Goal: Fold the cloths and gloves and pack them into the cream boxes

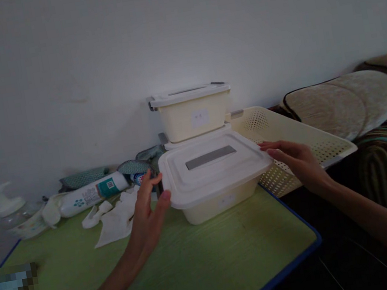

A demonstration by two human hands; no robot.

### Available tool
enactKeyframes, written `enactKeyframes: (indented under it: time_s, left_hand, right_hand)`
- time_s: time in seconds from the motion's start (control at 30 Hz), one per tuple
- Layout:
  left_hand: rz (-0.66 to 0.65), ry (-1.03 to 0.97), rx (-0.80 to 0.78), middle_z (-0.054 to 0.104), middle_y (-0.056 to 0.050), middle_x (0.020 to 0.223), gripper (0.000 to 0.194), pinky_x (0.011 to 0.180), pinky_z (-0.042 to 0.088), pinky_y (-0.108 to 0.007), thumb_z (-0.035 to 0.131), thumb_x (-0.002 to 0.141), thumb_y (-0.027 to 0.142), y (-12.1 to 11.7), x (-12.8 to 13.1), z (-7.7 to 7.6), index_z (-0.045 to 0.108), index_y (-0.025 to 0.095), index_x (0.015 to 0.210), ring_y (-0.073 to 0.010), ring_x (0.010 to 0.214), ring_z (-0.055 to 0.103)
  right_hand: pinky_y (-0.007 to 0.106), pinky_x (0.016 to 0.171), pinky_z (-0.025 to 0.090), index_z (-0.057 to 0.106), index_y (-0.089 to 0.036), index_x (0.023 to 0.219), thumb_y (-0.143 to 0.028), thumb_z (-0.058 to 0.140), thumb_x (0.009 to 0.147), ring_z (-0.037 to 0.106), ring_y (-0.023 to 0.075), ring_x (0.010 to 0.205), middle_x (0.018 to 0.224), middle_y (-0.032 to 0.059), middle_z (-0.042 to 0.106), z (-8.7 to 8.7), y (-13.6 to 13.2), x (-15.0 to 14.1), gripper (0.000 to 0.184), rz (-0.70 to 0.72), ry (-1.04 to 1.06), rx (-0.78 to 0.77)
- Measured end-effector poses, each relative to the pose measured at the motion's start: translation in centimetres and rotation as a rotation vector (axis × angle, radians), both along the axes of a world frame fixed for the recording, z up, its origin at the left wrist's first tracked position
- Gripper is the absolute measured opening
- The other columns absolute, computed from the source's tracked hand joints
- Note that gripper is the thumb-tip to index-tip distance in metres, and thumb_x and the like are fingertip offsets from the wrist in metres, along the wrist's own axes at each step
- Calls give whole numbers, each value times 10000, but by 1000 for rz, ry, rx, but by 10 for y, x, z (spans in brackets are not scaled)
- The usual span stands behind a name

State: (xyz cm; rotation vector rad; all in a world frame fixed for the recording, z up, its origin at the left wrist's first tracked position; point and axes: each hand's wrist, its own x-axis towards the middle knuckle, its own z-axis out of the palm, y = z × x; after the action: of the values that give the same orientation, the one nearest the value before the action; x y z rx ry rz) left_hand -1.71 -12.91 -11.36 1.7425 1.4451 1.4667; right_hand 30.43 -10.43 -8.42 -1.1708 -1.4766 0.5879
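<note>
A cream plastic storage box with a white lid stands near the middle of the table, a grey handle set flat in the lid. At the lid's left end is my left hand, thumb and fingers spread, fingertips by the rim and dark side latch. My right hand reaches to the lid's right edge with fingers stretched out, the fingertips touching the rim. The lid lies flat on the box. Whether the right side's latch is fastened is hidden.
Behind stands a similar lidded box, stacked on another white lid. A perforated cream basket is at right, beside cushions. A pump bottle, spray can and white cloth lie left on the green table.
</note>
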Motion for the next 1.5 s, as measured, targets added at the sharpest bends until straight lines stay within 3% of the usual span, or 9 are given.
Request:
enactKeyframes:
  time_s: [0.17, 0.33, 0.43, 0.63, 0.7, 0.87, 1.03, 1.33, 1.5]
  left_hand:
    - [55, -127, -18, 462, -81, 1349, 294, 1055, 276, -453, 472, 808, 503, 8, 14, -2, 491, 237, 933, -266, 1309, 338]
    - [29, -259, -80, 494, -69, 1294, 281, 900, 443, -390, 540, 762, 439, 11, 20, 1, 457, 244, 947, -258, 1179, 481]
    - [-8, -427, -187, 532, -73, 1247, 424, 803, 501, -373, 580, 714, 384, 11, 20, 6, 378, 263, 1066, -243, 1068, 567]
    - [-19, -565, -321, 634, -66, 1107, 625, 838, 504, -411, 612, 700, 325, 11, 20, 10, 280, 277, 1227, -239, 967, 631]
    - [-27, -603, -314, 616, -71, 1168, 658, 883, 488, -412, 610, 703, 298, 9, 21, 12, 263, 282, 1262, -239, 1029, 612]
    - [-69, -699, -252, 428, -64, 1410, 774, 1033, 374, -365, 611, 712, 211, 3, 27, 23, 199, 282, 1364, -202, 1261, 436]
    - [-90, -737, -280, 342, -47, 1464, 870, 1063, 328, -358, 594, 724, 163, 2, 28, 27, 101, 267, 1434, -189, 1317, 353]
    - [-75, -504, -279, 116, -22, 1531, 829, 1126, 148, -322, 542, 761, 322, 7, 24, 11, 104, 184, 1451, -173, 1396, 123]
    - [-81, -308, -265, 130, -84, 1526, 1075, 1127, 142, -386, 664, 663, 357, 0, 24, 14, -36, 149, 1451, -239, 1395, 126]
  right_hand:
    - [486, 886, 447, 559, -239, 553, -368, 728, 630, 594, 309, 1033, 1071, 53, 677, -1, 20, -10, 226, -39, 162, -51]
    - [456, 823, 472, 536, -246, 578, -339, 718, 601, 576, 317, 1054, 1091, 66, 659, -8, 27, -18, 206, -81, 268, -84]
    - [410, 694, 507, 539, -253, 678, -351, 717, 588, 621, 290, 926, 1066, 74, 655, -9, 25, -20, 223, -137, 318, -114]
    - [345, 453, 464, 496, -266, 785, -381, 700, 589, 589, 209, 553, 678, 29, 632, -7, 25, -20, 305, -119, 366, -277]
    - [327, 427, 444, 486, -265, 800, -368, 707, 564, 571, 194, 520, 657, 21, 627, -5, 24, -21, 339, -121, 374, -277]
    - [274, 443, 428, 468, -245, 804, -323, 741, 500, 567, 153, 544, 839, 41, 684, 3, 18, -26, 415, -144, 347, -200]
    - [248, 469, 417, 469, -229, 785, -320, 741, 485, 561, 136, 559, 868, 50, 693, 9, 17, -26, 416, -122, 303, -210]
    - [228, 440, 363, 462, -228, 799, -333, 722, 491, 532, 128, 540, 834, 56, 681, 11, 21, -22, 416, -110, 203, -214]
    - [237, 431, 368, 461, -236, 818, -352, 713, 523, 547, 141, 537, 860, 61, 691, 5, 27, -16, 405, -81, 160, -193]
